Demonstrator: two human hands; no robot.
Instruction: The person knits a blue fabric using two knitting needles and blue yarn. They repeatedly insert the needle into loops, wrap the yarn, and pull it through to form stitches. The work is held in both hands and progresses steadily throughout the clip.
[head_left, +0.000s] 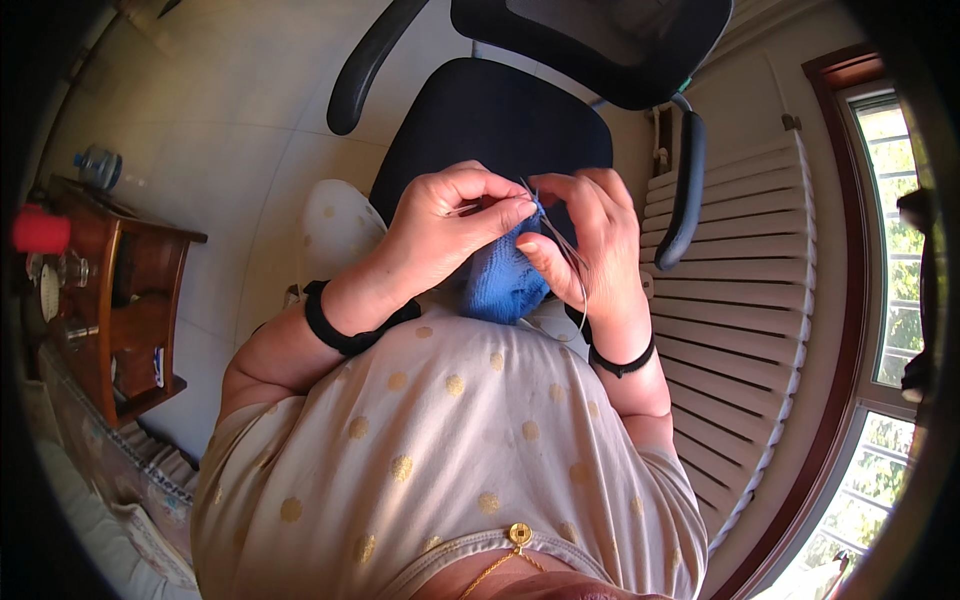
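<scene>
A piece of blue knitting (504, 279) hangs in front of my belly, its upper edge on thin knitting needles (556, 231). My left hand (459, 211) pinches the top of the work between thumb and fingertips, where a needle tip sticks up. On the other side, my right hand (596, 229) curls around the needles, its index finger close to the tips and its thumb against the knitted fabric. Below the right palm a thin cable (584, 315) bends in a loop. The stitches between the fingertips are too small to make out.
A black office chair (499, 112) with armrests stands before me. To the right are a white radiator (720, 292) and a window (889, 247). A wooden cabinet (146, 232) is at left, with a large plastic water bottle (99, 166) beyond it and a red object (41, 229) nearby.
</scene>
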